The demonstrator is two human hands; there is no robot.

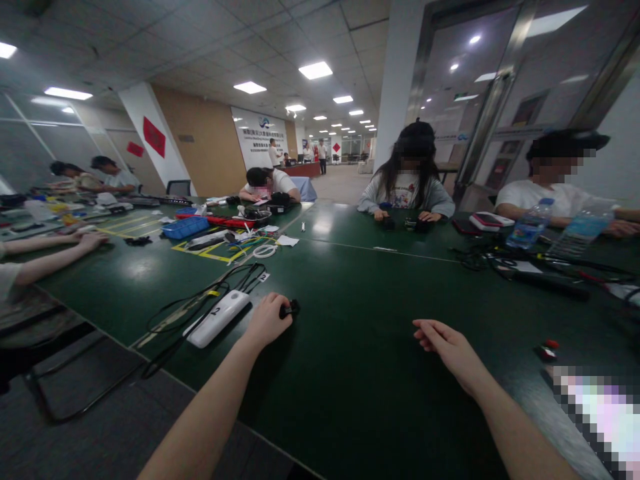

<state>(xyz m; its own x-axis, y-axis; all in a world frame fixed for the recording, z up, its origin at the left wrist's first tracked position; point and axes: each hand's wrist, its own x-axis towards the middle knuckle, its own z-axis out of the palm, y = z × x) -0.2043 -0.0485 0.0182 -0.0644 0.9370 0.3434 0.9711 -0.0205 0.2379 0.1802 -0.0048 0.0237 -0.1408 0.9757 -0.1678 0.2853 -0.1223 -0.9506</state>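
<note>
My left hand [270, 321] is closed around a small black object [290, 308] at the tabletop, near the middle of the view. Most of that object lies behind my fingers, and its kind cannot be made out. Just left of this hand rests a white power bank-like box [219, 319] marked "2", with black cables [220, 283] running from its far end. My right hand [445, 343] is over the green table [345, 360], apart from the left one. Its fingers are loosely extended and slightly bent, and nothing shows in them.
A small black and red item [547, 350] and a blurred-out bright screen [600, 413] lie at the right. Water bottles [533, 223] and black cables stand beyond. A blue tray [185, 227], wires and paper scraps occupy the left. Several people sit around the table.
</note>
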